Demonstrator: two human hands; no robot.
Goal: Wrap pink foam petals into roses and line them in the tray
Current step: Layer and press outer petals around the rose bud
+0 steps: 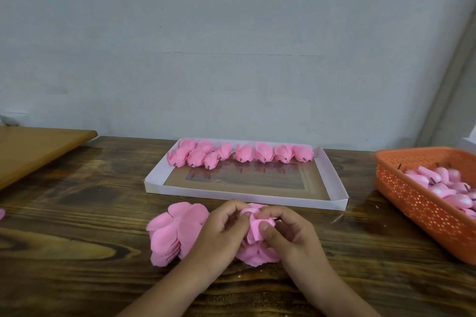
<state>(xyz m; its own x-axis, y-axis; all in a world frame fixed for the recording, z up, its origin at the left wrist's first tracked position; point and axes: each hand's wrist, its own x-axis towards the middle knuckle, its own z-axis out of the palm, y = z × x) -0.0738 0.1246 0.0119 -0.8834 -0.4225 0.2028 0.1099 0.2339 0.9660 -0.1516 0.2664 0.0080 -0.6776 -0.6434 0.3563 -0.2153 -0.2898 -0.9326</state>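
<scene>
A half-wrapped pink foam rose sits between my two hands near the table's front. My left hand curls round its left side, and my right hand pinches a petal with thumb and forefinger. A stack of flat pink petals lies just left of my left hand. Beyond it stands a shallow white cardboard tray with several finished pink roses lined along its far edge.
An orange perforated basket with several pink rose buds stands at the right. A lighter wooden board juts in at the far left. A stray pink petal lies at the left edge. A grey wall rises behind the table.
</scene>
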